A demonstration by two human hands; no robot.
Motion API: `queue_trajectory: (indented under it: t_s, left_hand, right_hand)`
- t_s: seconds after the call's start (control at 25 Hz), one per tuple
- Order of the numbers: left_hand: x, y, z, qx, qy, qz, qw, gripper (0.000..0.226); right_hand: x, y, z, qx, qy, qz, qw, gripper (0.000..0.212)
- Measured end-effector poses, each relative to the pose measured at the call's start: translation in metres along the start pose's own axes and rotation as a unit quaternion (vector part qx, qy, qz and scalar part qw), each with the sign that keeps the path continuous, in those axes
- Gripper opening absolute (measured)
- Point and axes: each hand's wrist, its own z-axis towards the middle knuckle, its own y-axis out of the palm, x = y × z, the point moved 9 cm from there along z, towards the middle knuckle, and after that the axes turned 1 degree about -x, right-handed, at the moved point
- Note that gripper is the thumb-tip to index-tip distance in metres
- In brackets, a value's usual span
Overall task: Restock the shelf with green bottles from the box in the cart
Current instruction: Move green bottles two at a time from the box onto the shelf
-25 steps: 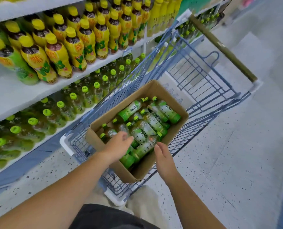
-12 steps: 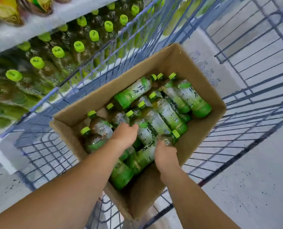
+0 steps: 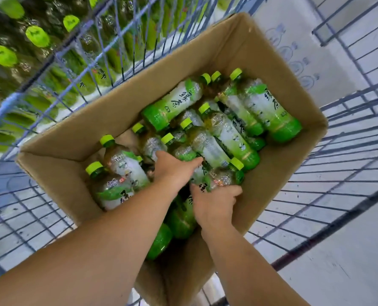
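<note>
An open cardboard box [image 3: 278,166] sits in a blue wire cart [image 3: 329,195] and holds several green bottles with lime caps, lying on their sides. My left hand [image 3: 172,171] reaches into the middle of the box and its fingers curl round a green bottle [image 3: 183,152]. My right hand [image 3: 214,204] grips another green bottle [image 3: 223,177] near the box's near wall, its cap pointing right. Both hands' fingertips are hidden among the bottles.
Through the cart's left wire side, a shelf [image 3: 28,62] shows rows of green-capped bottles. A flat white carton [image 3: 298,56] lies on the cart floor beyond the box. Pale floor lies to the right.
The camera moved closer to the box. Both hands pushed deeper among the bottles and curled round one each.
</note>
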Motion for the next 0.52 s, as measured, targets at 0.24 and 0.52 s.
queue_trajectory:
  t_s: [0.24,0.52]
  left_hand:
    - [0.006,-0.015,-0.001,0.014,0.100,-0.088,0.991,0.083]
    - [0.032,-0.057,-0.013,0.028,0.177,-0.142,0.973,0.066]
  right_hand:
    - [-0.011,-0.010,0.002,-0.016,-0.047,0.046,0.998,0.070]
    - [-0.033,-0.021,-0.002,-0.051,-0.057,0.115,0.990,0.060]
